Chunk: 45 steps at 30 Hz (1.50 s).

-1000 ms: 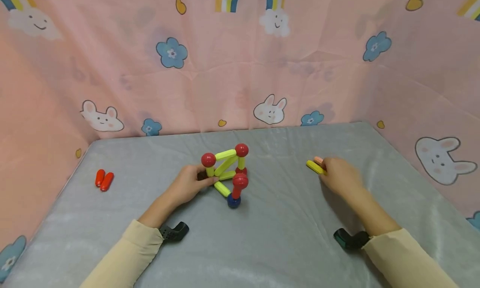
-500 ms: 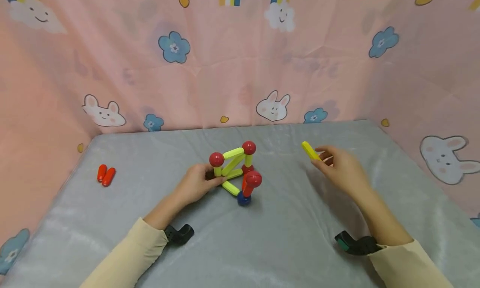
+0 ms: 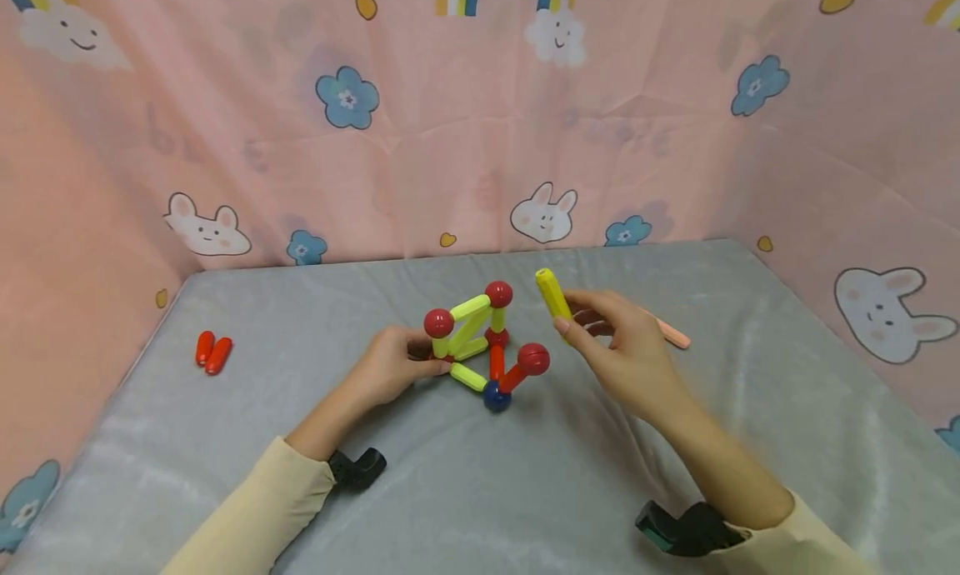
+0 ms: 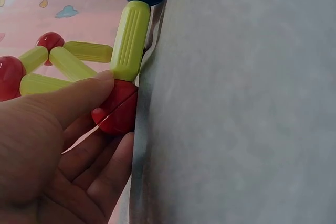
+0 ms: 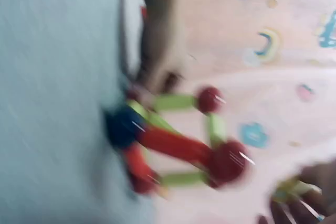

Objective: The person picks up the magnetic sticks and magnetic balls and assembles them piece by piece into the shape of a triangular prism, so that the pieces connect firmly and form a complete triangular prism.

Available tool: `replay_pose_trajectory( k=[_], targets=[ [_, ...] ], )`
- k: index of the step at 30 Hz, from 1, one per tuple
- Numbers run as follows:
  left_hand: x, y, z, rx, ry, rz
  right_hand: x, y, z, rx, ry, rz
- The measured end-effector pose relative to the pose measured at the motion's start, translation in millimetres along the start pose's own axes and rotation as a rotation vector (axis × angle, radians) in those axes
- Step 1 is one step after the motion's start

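Observation:
A frame of magnetic building sticks and balls stands on the table. Lime sticks link its red balls, and a blue ball forms the near corner. From that blue ball a red stick slants up to another red ball. My left hand grips the red ball at the lower left corner, thumb reaching the lime stick's end. To the right of the frame, my right hand pinches a yellow stick between thumb and fingers, raised and tilted. The right wrist view is blurred.
A peach stick lies on the grey-covered table behind my right hand. Two short red sticks lie together at the far left. A pink printed curtain encloses the back and sides.
My right hand has lifted the yellow stick off the table and carried it left towards the frame. The slanting red stick with its ball now leans further right. My left hand keeps its grip.

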<state>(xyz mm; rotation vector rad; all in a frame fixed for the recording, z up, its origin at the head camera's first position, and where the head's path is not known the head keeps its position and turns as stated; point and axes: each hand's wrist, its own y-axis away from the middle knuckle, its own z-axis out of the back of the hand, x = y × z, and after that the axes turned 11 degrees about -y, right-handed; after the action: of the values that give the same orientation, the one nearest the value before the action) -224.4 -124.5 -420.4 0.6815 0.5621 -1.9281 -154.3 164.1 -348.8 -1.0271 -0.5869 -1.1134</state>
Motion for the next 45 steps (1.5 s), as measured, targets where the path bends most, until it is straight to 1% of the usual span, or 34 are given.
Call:
replay_pose_trajectory(
  k=[3,5,6,9,11,14,18,20,22,24,26,28,30,32,35,38,42,45],
  targets=[
    [3.3,0.9,0.5,-0.003,0.001,0.017,-5.5,-1.5,-28.5,-0.072,-0.195,-0.1],
    [4.6,1.0,1.0,-0.004,-0.005,0.026,-7.1,-0.9,-45.4,-0.122,-0.298,-0.122],
    [5.0,0.7,1.2,-0.006,-0.007,0.026,-6.7,-0.5,-51.8,-0.143,-0.333,-0.114],
    [5.0,-0.5,2.2,-0.009,-0.007,0.02,-3.3,-2.6,-63.8,-0.192,-0.373,-0.046],
    [5.2,-0.8,3.0,-0.013,-0.003,0.017,0.5,-6.1,-67.4,-0.205,-0.402,-0.017],
    [5.9,-0.1,3.8,-0.007,0.0,0.021,6.7,-10.5,-71.3,-0.193,-0.446,0.007],
    [6.0,0.0,3.4,-0.004,0.002,0.025,15.6,-12.7,-77.8,-0.16,-0.514,0.059],
    [5.4,-0.6,2.7,-0.007,0.007,0.024,18.1,-13.9,-81.5,-0.157,-0.554,0.061],
    [4.9,-1.3,1.8,-0.009,0.007,0.017,18.4,-15.2,-84.6,-0.164,-0.604,0.037],
    [3.9,-2.2,0.7,-0.008,0.005,0.012,16.5,-15.4,-86.7,-0.179,-0.621,0.007],
    [3.2,-2.7,-0.2,-0.006,0.004,0.013,12.8,-15.0,-88.0,-0.185,-0.605,-0.013],
    [3.1,-3.1,-1.1,-0.003,0.005,0.013,8.6,-14.3,-88.5,-0.175,-0.551,-0.014],
    [3.4,-3.2,-1.7,-0.002,0.01,0.016,4.6,-14.1,-88.6,-0.148,-0.489,-0.011],
    [4.1,-3.1,-2.1,-0.003,0.015,0.011,2.1,-14.0,-88.1,-0.103,-0.439,-0.004],
    [5.1,-2.8,-2.2,-0.006,0.01,-0.004,-1.1,-13.2,-87.9,-0.025,-0.342,0.027],
    [5.5,-2.5,-1.8,-0.007,0.007,-0.013,-2.9,-10.8,-89.5,0.027,-0.238,0.085],
    [5.4,-1.9,-1.2,-0.003,0.012,-0.007,-5.0,-8.3,-93.3,0.05,-0.143,0.139],
    [5.3,-1.9,-1.1,-0.002,0.014,-0.006,-5.2,-7.5,-94.2,0.075,-0.106,0.134]
  ],
)
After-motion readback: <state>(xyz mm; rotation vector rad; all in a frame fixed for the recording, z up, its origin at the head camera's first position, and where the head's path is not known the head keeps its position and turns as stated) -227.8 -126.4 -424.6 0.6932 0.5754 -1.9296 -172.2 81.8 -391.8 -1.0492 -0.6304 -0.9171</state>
